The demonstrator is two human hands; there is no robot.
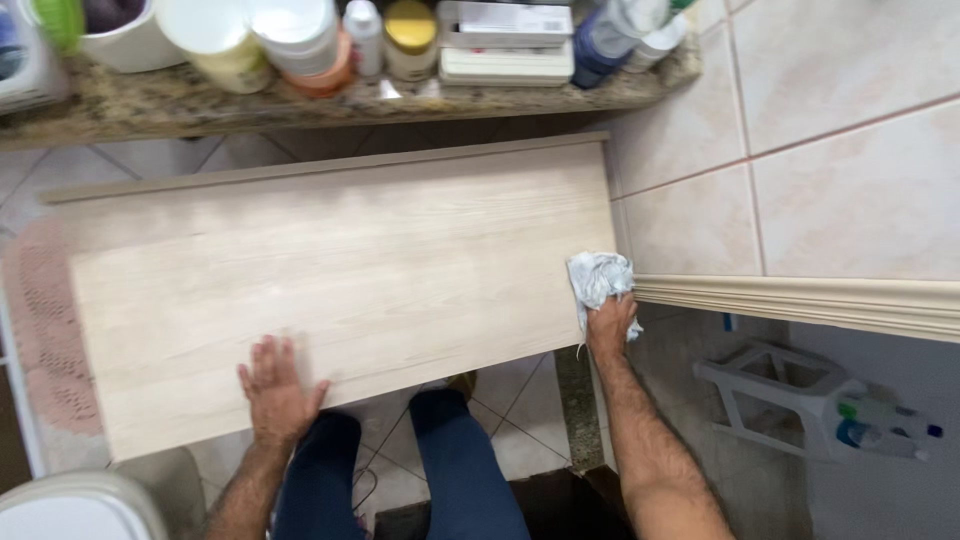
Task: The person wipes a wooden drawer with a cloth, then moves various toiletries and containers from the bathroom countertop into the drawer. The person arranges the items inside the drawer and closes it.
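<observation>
At the right end of the pale wooden board (pixel 340 270), toward three o'clock, the right hand (pixel 611 322) closes its fingers round a crumpled white cloth (pixel 598 277), pressing it against the board's short edge beside the tiled wall (pixel 800 150). The left hand (pixel 275 388) lies flat and open, holding nothing, on the near long edge at about seven o'clock. Wiping here likely goes best with steady downward pressure from the flat palm so the board cannot slide, and with strokes running along the grain. The board lies flat in the middle of the view, its long axis running from nine o'clock to three o'clock, tilted slightly, below the cluttered granite shelf (pixel 150 105).
</observation>
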